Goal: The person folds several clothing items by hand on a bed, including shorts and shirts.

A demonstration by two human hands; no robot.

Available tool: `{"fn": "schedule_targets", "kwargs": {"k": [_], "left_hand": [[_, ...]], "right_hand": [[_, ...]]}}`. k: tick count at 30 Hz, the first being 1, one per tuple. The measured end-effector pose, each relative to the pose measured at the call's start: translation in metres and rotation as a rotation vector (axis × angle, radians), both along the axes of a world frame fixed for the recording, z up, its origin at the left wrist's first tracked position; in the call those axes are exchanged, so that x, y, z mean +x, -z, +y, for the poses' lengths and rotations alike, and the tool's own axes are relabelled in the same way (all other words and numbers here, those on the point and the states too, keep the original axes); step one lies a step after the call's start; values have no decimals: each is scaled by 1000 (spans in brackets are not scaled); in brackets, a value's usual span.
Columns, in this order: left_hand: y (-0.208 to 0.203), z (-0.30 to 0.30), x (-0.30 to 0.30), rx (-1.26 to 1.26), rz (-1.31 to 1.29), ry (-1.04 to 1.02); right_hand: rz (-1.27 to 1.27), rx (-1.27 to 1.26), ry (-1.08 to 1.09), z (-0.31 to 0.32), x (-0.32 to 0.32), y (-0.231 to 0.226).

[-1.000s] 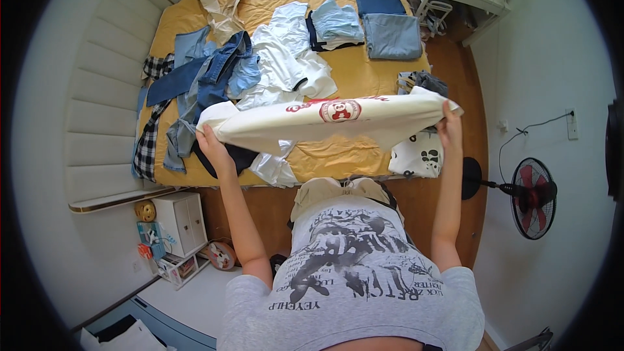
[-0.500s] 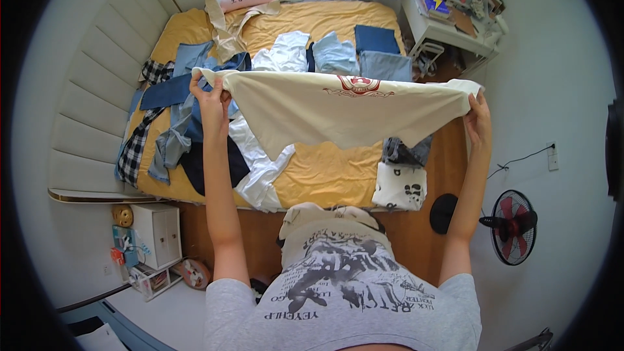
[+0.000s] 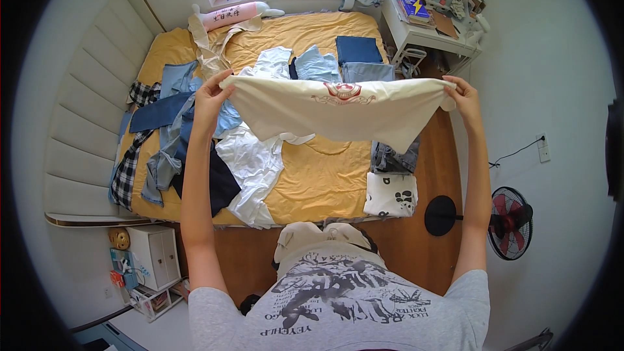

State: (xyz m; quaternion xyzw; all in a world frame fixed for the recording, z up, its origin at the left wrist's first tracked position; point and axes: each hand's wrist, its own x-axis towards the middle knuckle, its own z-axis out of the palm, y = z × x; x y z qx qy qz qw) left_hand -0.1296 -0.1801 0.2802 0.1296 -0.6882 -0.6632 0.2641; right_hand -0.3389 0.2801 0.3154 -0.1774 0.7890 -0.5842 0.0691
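Note:
A cream shirt (image 3: 312, 114) with a red print near its upper edge hangs stretched out in the air above the bed. My left hand (image 3: 211, 96) pinches its left upper corner between thumb and fingers. At the other end, my right hand (image 3: 466, 99) grips the right upper corner. The cloth droops in a slack curve between them and hides part of the bed. Under its left side, a crumpled white garment (image 3: 250, 166) lies on the yellow sheet (image 3: 318, 188).
Left on the bed lie jumbled jeans and a black-and-white checked garment (image 3: 123, 182). Folded blue clothes (image 3: 359, 50) sit at the far right; a folded white printed shirt (image 3: 390, 195) is at the near right. A fan (image 3: 510, 223) stands by the right wall, a desk (image 3: 422, 36) beyond.
My hands have drawn slightly closer together, and the shirt's upper edge looks straighter. The view has shifted, so the bed appears lower and a little to the left.

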Motion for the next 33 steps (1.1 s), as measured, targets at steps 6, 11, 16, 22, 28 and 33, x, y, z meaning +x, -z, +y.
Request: {"fn": "schedule_targets", "kwargs": {"k": [6, 11, 16, 22, 28, 33], "left_hand": [[-18, 19, 54, -231, 214, -318], [40, 22, 66, -452, -54, -260], [40, 25, 74, -599, -144, -347], [19, 32, 71, -666, -185, -429], [13, 26, 63, -751, -188, -468], [-8, 31, 72, -798, -150, -530]], "right_hand": [[504, -134, 371, 25, 36, -2], [313, 92, 333, 24, 39, 43], [301, 99, 314, 13, 34, 52], [350, 50, 349, 15, 20, 55], [261, -11, 342, 24, 17, 48], [239, -35, 348, 27, 34, 40]]}}
